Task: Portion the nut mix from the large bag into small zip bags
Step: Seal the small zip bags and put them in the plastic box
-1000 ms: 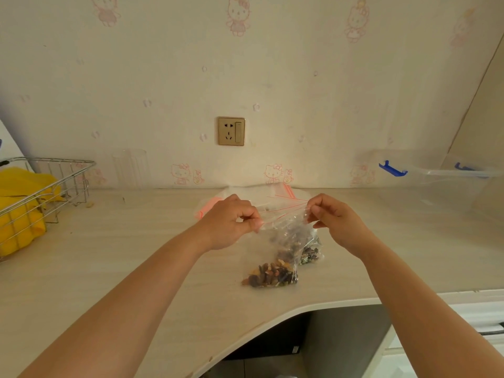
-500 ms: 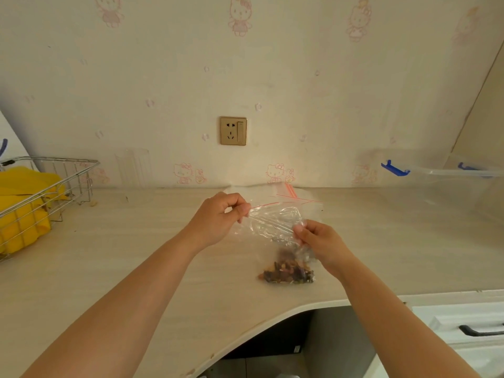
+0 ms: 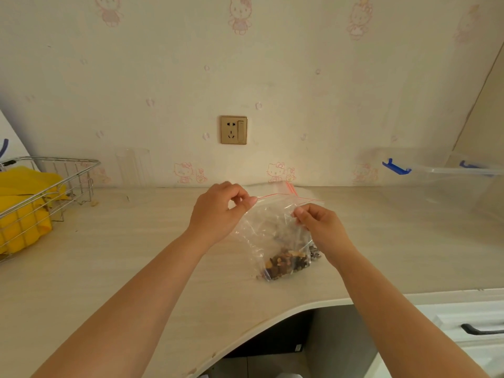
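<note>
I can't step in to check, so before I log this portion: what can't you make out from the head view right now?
- Zip bag: whether its red-lined zip is sealed; the left hand and right hand cover its ends.
- Second heap of nuts: its own bag or not, hidden behind the right wrist.
- Clear bin: cut off by the right edge; contents unreadable.
- Wire basket: cut off at left.

We face a cream wall (image 3: 300,77) papered with faint pink cartoon cats, a gold socket (image 3: 233,130) set in its middle. Below it runs a pale wood-grain counter (image 3: 122,241) with a curved front edge. At lower right we see a white drawer (image 3: 463,317) with a dark handle (image 3: 482,329). Soft, even light fills the room.
</note>
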